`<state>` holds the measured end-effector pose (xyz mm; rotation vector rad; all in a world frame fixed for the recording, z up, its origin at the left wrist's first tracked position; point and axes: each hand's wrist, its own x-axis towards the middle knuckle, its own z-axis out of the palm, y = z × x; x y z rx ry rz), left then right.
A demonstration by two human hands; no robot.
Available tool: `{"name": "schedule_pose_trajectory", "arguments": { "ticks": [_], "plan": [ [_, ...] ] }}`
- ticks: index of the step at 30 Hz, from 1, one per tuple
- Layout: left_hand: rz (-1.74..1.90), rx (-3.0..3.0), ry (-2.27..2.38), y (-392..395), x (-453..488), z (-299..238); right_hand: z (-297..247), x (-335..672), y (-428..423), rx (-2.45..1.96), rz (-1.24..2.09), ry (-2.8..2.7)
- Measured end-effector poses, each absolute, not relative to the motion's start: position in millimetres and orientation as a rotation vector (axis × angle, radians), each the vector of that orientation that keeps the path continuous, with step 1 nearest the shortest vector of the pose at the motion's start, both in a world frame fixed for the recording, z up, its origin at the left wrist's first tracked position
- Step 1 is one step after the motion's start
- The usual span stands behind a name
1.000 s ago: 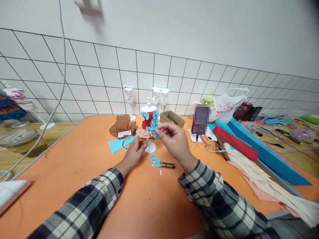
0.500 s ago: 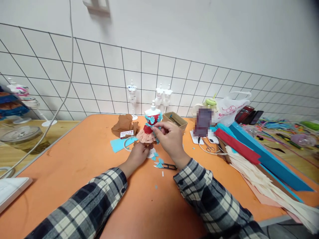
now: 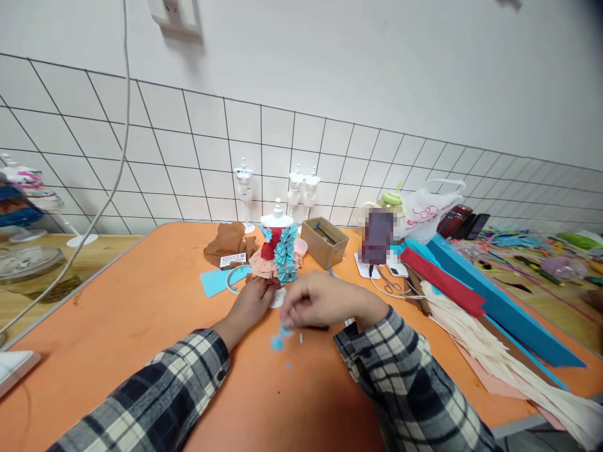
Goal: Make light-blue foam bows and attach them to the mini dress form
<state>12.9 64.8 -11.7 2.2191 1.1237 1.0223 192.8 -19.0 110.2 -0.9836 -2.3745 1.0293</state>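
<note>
A small dress-form mannequin (image 3: 277, 220) stands upright in a red bodice and a peach ruffled skirt. Blue ruffles (image 3: 286, 251) run down its right side. My left hand (image 3: 254, 302) is closed around the lower part of the stand, just under the skirt; its fingertips are partly hidden. In front of the mannequin is my right hand (image 3: 323, 300), blurred by motion, fingers curled together. A small blue bow-like piece (image 3: 277, 342), also blurred, hangs at its fingertips. Dark-handled thread snips (image 3: 316, 327) lie mostly hidden beneath this hand.
Brown fabric (image 3: 223, 243), a small labelled box (image 3: 232, 260) and a blue sheet (image 3: 214, 282) lie left. A cardboard box (image 3: 325, 243) stands behind. At right are a phone (image 3: 377, 235), scissors (image 3: 390, 284) and long strips (image 3: 443, 282). Several white mannequins (image 3: 244, 185) line the wall.
My right hand has moved from the bodice down toward the table in front, with a blue piece at its fingers. My left hand keeps its place on the stand. The view has shifted slightly.
</note>
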Motion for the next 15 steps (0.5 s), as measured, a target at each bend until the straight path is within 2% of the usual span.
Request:
{"name": "schedule_pose_trajectory", "arguments": {
  "ticks": [2, 7, 9, 13, 15],
  "plan": [
    [0.978, 2.264, 1.144, 64.1, 12.2, -9.3, 84.7, 197.9, -18.5, -1.113, 1.162, -2.553],
    [0.922, 2.316, 1.197, 63.8, 14.0, -5.6, 23.0, 192.6, -18.5, -1.336, 1.234, -2.291],
    [0.911, 2.326, 1.197, 64.2, 14.5, -5.2, 13.7, 189.7, -19.4, -1.429, 1.154, -2.229],
    [0.9, 2.337, 1.2, 64.1, 14.1, -5.0, 15.0, 187.9, -21.4, -1.592, 0.747, -2.168],
    [0.907, 2.335, 1.208, 63.5, 13.8, -5.2, 22.7, 189.4, -23.2, -1.557, 0.8, -2.099]
  ]
}}
